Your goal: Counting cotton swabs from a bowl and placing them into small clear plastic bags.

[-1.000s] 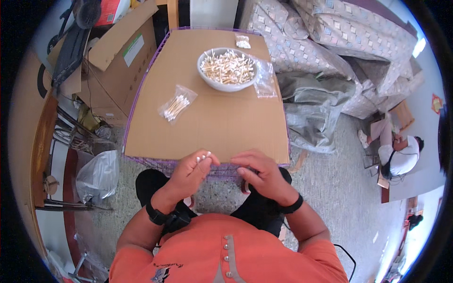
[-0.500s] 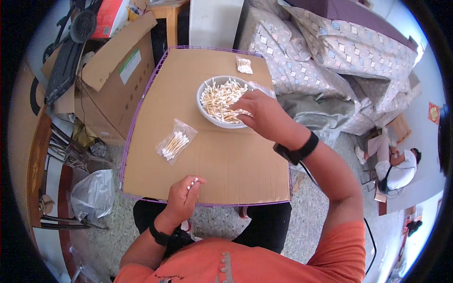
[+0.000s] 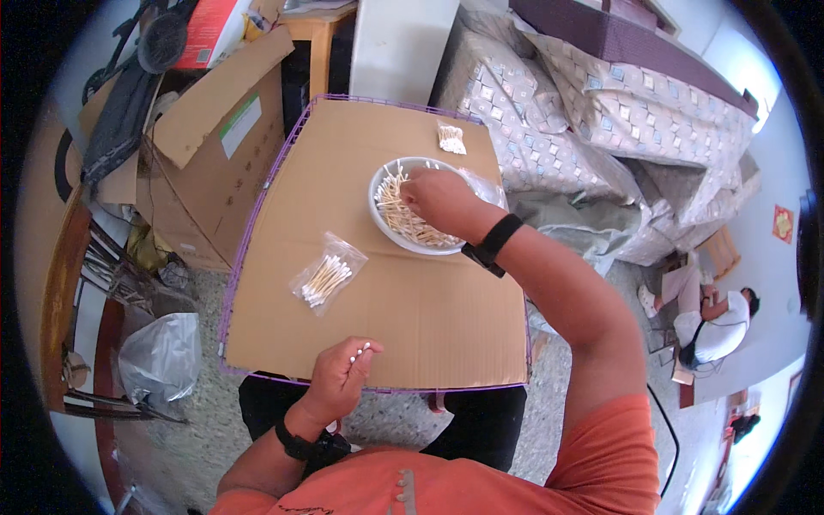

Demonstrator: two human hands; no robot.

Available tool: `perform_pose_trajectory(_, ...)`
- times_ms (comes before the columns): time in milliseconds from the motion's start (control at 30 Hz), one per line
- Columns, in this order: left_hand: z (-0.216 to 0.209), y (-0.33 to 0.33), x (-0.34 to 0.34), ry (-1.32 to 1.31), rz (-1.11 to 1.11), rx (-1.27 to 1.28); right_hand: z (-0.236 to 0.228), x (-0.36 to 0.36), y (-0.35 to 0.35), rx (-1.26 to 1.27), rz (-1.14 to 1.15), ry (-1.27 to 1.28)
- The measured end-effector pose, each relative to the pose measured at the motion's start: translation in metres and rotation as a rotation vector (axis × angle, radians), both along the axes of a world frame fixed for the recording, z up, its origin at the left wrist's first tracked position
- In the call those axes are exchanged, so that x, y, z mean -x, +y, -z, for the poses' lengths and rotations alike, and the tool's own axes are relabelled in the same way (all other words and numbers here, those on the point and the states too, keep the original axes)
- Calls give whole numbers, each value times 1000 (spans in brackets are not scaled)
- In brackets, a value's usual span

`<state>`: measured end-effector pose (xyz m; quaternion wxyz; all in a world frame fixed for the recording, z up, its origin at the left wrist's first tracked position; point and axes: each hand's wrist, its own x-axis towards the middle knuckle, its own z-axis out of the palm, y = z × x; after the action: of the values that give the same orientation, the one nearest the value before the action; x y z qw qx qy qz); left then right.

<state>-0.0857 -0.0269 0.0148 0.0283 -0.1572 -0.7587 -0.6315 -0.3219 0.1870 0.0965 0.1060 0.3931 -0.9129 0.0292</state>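
Note:
A white bowl full of loose cotton swabs stands on the cardboard-topped table. My right hand reaches down into it, fingers curled in among the swabs; what the fingertips grip is hidden. Near the table's front edge, my left hand is closed around a few cotton swabs, with their white tips poking out between thumb and fingers. A clear plastic bag of cotton swabs lies left of the bowl. Behind the bowl is a small bundle of swabs. Clear plastic packaging lies at the bowl's right.
Purple wire edging surrounds the cardboard tabletop. A large open carton stands to the left, and wrapped cushions are piled at the back right. Another person sits far to the right. A clear plastic bag lies on the floor.
My right hand has gone from hovering over the bowl's right side to down among the swabs. My left hand still holds its swabs. The whole view has shifted slightly.

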Motion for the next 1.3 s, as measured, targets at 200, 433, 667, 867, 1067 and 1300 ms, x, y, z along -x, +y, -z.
perform_pose_trajectory(200,-2,-3,-1,-25,30,10,-6,-18,4,61,-9,-69)
perform_pose_trajectory(433,-9,-3,-2,17,22,14,-3,-17,-5,-60,49,-45)
perform_pose_trajectory(667,-5,-1,-4,78,1,28,-2,-23,-2,-76,74,12)
perform_pose_trajectory(867,-7,-2,-6,42,-5,20,-11,-33,7,-60,62,8)
perform_pose_trajectory(1067,-6,-2,-6,-27,5,2,-15,-63,21,750,215,-173)
perform_pose_trajectory(1300,-2,3,7,-57,-50,-82,29,-168,18,1819,163,-938)
